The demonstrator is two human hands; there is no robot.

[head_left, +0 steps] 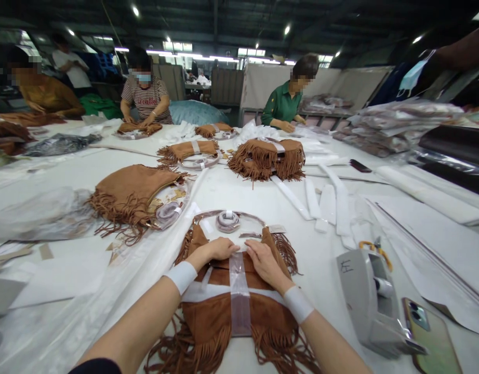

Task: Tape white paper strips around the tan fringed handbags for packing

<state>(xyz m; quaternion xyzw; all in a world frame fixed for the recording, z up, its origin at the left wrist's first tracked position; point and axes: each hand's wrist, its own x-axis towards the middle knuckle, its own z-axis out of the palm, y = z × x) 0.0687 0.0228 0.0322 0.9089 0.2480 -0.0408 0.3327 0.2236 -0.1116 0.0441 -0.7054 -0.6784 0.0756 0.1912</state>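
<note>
The left hand and right hand are touching the upper rim of a brown fringed bag, fingers bent; whether they are gripping it, I cannot tell. The bag is lying at the desk's near edge, clear tape crossing its front. A tape dispenser is standing beside a phone toward the near right corner.

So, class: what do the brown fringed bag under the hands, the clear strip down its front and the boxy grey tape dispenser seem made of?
Brown fringed bag: suede or imitation suede, from its matte surface. Clear strip: probably glossy plastic film; brown shows through. Boxy grey tape dispenser: likely hard plastic, with smooth, dull panels.
</note>
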